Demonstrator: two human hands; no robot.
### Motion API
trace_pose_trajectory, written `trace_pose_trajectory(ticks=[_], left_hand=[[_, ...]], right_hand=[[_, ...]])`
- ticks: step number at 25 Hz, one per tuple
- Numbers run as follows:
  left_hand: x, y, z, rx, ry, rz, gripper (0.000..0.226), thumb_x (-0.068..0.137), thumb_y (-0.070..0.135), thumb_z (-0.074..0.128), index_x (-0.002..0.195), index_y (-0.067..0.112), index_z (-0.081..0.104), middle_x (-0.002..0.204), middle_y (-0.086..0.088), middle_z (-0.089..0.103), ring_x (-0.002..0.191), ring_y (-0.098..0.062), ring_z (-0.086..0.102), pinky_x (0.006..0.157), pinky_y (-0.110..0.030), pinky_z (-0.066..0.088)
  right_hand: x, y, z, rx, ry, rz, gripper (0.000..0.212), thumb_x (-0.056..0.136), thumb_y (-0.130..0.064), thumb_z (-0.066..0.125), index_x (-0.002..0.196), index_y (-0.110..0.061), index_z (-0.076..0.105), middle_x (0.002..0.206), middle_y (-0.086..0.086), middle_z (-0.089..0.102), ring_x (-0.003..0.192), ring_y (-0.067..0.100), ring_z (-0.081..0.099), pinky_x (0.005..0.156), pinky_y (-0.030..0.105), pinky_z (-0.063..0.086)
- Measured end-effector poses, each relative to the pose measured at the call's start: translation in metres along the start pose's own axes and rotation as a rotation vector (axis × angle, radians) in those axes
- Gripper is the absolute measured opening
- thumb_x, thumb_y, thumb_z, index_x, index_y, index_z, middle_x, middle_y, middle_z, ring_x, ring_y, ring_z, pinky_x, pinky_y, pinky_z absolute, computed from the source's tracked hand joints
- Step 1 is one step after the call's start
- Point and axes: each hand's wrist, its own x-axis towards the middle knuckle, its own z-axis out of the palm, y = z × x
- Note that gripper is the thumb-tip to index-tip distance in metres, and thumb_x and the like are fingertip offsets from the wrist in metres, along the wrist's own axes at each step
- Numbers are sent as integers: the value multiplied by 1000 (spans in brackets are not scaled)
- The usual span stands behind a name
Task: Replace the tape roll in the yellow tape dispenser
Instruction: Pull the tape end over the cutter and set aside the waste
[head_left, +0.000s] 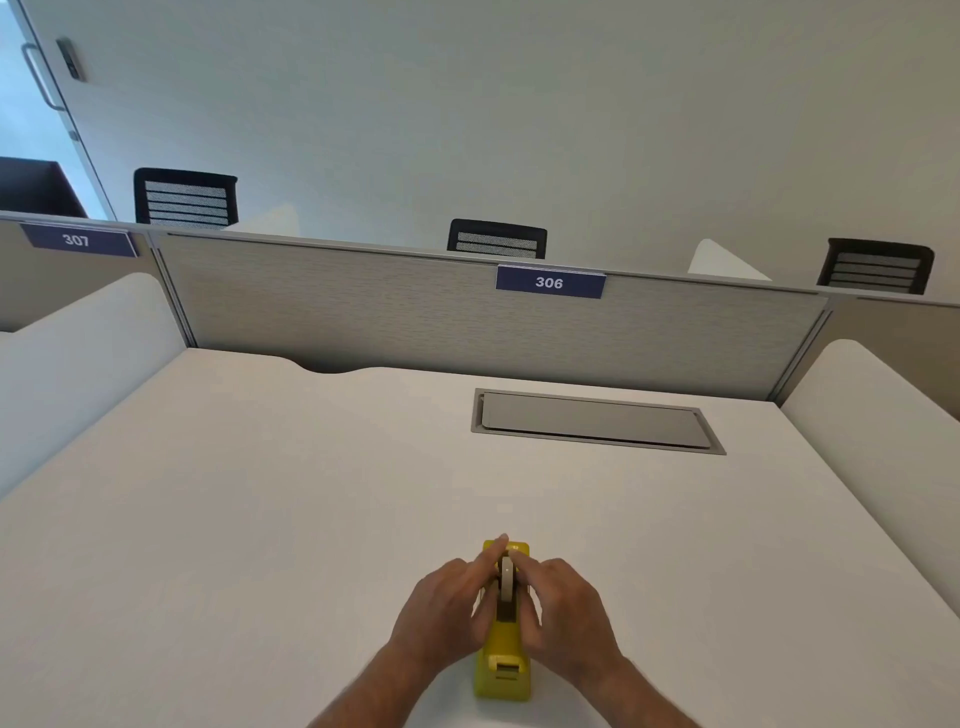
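Observation:
The yellow tape dispenser (503, 667) stands on the white desk (260, 519) near its front edge, lengthwise away from me, cutter end toward me. A beige tape roll (506, 584) sits on edge in the dispenser's slot. My left hand (447, 605) presses against the left side of the roll and dispenser, its fingers reaching forward past the roll. My right hand (563, 603) holds the roll from the right side. Both hands pinch the roll between them; its lower part is hidden in the dispenser body.
A grey cable hatch (597, 421) is set flush in the desk at the back right. A grey partition (415, 317) labelled 306 closes the far edge. White side panels (878, 410) flank the desk. Black chairs (496, 240) stand beyond the partition.

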Motion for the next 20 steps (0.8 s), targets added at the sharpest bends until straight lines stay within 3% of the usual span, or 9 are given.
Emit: trace_pose_trajectory(ticks=[4, 6, 8, 11, 15, 20], left_hand=[[-2, -3, 3, -124, 34, -13, 42, 86, 30, 57, 127, 26, 54, 95, 10, 71, 76, -6, 61, 67, -24, 57], [-2, -5, 5, -187, 36, -46, 40, 86, 30, 59, 126, 27, 56, 110, 11, 69, 87, -3, 62, 75, -20, 56], [-2, -6, 6, -247, -4, -96, 46, 86, 33, 59, 131, 30, 53, 131, 13, 59, 108, -3, 58, 88, -21, 54], [0, -2, 5, -302, -96, -191, 58, 85, 43, 60, 140, 39, 43, 149, 21, 33, 131, 1, 38, 104, -26, 47], [3, 0, 6, -337, -153, -277, 63, 78, 48, 64, 137, 48, 41, 152, 22, 26, 132, -3, 40, 103, -33, 50], [9, -2, 3, -439, -149, -346, 57, 74, 36, 74, 115, 65, 46, 141, 25, 36, 113, 2, 50, 86, -24, 55]], right_hand=[[1, 4, -3, 215, 16, 73, 44, 75, -13, 67, 117, -24, 65, 94, -10, 68, 83, 5, 62, 66, 23, 58], [4, 5, -6, 292, -5, 105, 40, 75, -20, 70, 115, -26, 66, 100, -13, 63, 90, 4, 61, 67, 22, 59], [8, 5, -9, 300, -46, 94, 41, 78, -31, 71, 118, -28, 65, 107, -15, 58, 96, 5, 59, 68, 21, 58], [14, 9, -11, 191, -154, 54, 48, 81, -43, 64, 128, -32, 59, 118, -17, 52, 104, 4, 55, 77, 21, 56], [17, 12, -10, 169, -183, 70, 47, 77, -45, 66, 122, -34, 64, 121, -18, 61, 108, 2, 53, 82, 24, 56], [20, 12, -12, 163, -156, 47, 45, 70, -49, 68, 112, -36, 71, 112, -22, 70, 98, 4, 57, 73, 29, 57]])
